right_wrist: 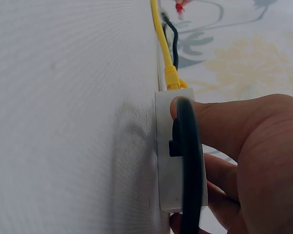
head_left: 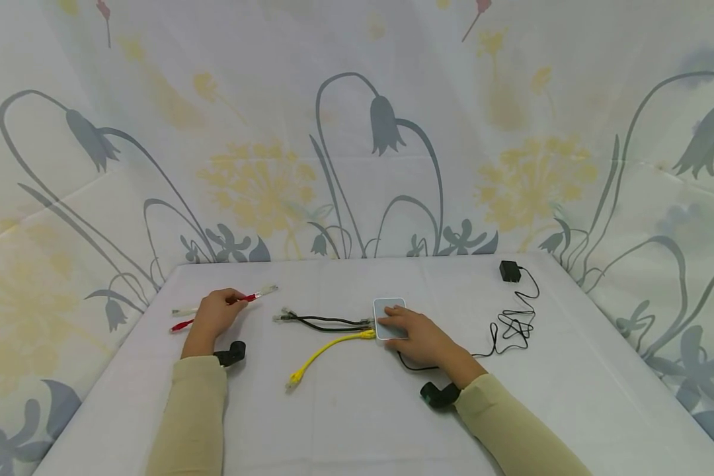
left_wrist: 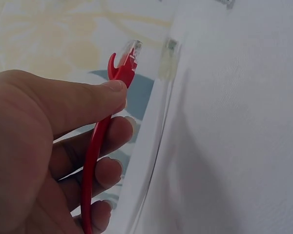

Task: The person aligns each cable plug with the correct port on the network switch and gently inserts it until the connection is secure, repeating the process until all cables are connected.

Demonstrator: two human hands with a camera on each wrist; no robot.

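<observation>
My left hand [head_left: 214, 314] pinches a red network cable [left_wrist: 94, 151] between thumb and forefinger, just behind its clear plug [left_wrist: 129, 58]. The other red plug [head_left: 182, 325] shows to the left of that hand. Beneath, a white network cable [left_wrist: 158, 114] lies on the table. A small white network switch box [head_left: 387, 307] is in the grip of my right hand [head_left: 419, 337], thumb on one side face beside the black power plug [right_wrist: 176, 148]. One yellow network cable [head_left: 327, 347] and two black network cables [head_left: 327, 322] run leftward from the box.
On the right, a thin black power cord [head_left: 514, 324] lies tangled and leads to a black power adapter [head_left: 510, 271] near the back edge. Everything rests on a white-covered table [head_left: 333, 423]. A flower-printed curtain [head_left: 357, 165] hangs behind and at both sides.
</observation>
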